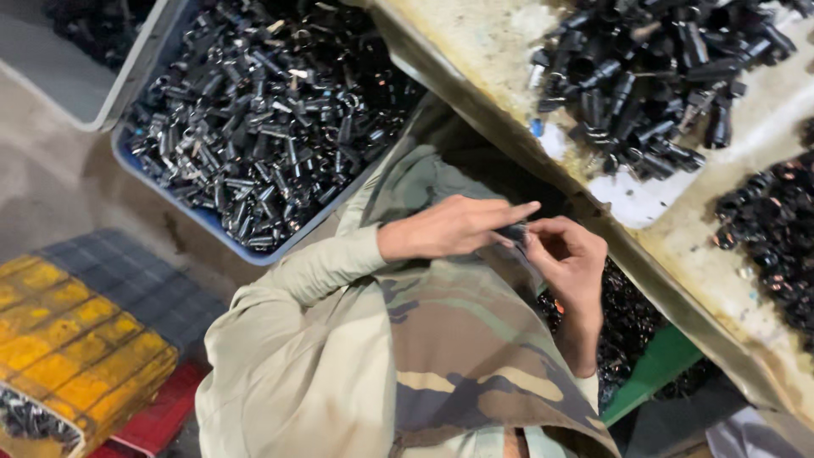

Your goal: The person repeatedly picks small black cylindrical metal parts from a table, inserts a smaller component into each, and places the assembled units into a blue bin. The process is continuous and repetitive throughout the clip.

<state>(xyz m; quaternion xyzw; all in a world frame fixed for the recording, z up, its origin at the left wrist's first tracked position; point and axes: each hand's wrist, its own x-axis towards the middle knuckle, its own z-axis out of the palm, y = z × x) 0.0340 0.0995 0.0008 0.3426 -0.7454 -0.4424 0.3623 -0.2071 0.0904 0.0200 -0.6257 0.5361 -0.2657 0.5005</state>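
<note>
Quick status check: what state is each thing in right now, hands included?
left hand: fingers stretched out, touching the small dark part
right hand: curled, pinching the small dark part
small dark part: held between both hands, mostly hidden
blue bin: heaped full of black metal parts
worn table: bears loose piles of black parts
yellow crate: on the floor, tilted

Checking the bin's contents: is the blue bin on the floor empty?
No, the blue bin is heaped with small dark metal parts, beside the left hand.
</note>
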